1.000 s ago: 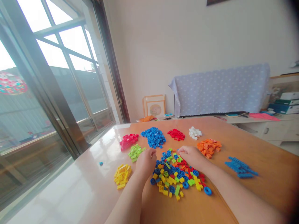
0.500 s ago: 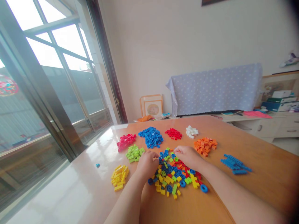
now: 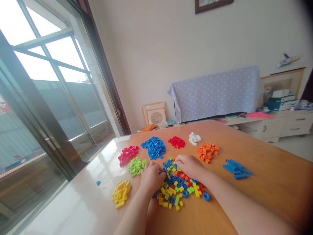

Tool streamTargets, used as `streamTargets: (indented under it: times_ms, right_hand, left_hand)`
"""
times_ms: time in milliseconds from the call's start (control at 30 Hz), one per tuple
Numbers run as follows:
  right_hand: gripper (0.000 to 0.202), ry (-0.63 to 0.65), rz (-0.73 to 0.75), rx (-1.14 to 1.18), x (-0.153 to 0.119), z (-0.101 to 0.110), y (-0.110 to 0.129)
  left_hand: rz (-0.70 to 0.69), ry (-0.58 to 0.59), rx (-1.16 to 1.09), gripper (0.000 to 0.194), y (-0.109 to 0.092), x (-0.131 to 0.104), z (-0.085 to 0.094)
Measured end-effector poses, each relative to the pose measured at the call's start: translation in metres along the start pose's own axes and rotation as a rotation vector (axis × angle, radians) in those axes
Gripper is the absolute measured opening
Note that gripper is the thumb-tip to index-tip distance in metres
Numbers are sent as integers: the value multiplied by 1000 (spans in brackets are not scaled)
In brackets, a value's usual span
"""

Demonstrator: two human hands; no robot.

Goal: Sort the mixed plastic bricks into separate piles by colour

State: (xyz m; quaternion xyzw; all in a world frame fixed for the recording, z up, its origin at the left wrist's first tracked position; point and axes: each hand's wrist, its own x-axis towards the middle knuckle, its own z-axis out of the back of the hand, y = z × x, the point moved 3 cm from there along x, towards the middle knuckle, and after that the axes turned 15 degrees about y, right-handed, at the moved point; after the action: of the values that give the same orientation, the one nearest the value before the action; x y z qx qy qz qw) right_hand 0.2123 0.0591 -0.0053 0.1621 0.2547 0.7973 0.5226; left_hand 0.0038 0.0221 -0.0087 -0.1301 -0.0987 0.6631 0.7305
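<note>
A mixed heap of small toy building bricks (image 3: 171, 191), mostly yellow, blue, green, red and orange, lies on the wooden table in front of me. My left hand (image 3: 152, 176) is at the heap's left side, close to the light-green brick pile (image 3: 137, 166). Its fingers are curled downward with the thumb near them, and what they hold is hidden. At the heap's far right edge, my right hand (image 3: 188, 165) has its fingers pinched together over the pieces. Any brick in that pinch is too small or covered to make out.
Around the heap lie sorted piles: yellow (image 3: 121, 193), pinkish-red (image 3: 127, 155), blue round pieces (image 3: 154, 147), red (image 3: 176, 142), white (image 3: 194, 138), orange (image 3: 207, 152) and long blue bricks (image 3: 236, 168). One teal piece (image 3: 98, 182) sits alone at left.
My view has turned slightly right and up. The left hand has shifted slightly nearer to me at the heap's left side, fingers still curled. My right hand stays at the far edge, still pinched.
</note>
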Motion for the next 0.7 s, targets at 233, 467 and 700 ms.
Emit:
streamTargets:
  times_ms: [233, 467, 700]
  right_hand:
    - [28, -82, 4, -143, -2, 6, 2]
    - [30, -199, -70, -178, -2, 19, -13]
    - [33, -277, -148, -143, -1, 24, -30]
  left_hand:
    - [-122, -118, -167, 8, 5, 4, 4]
    - [-81, -253, -664, 27, 16, 11, 11]
    - [104, -227, -786, 35, 20, 28, 23]
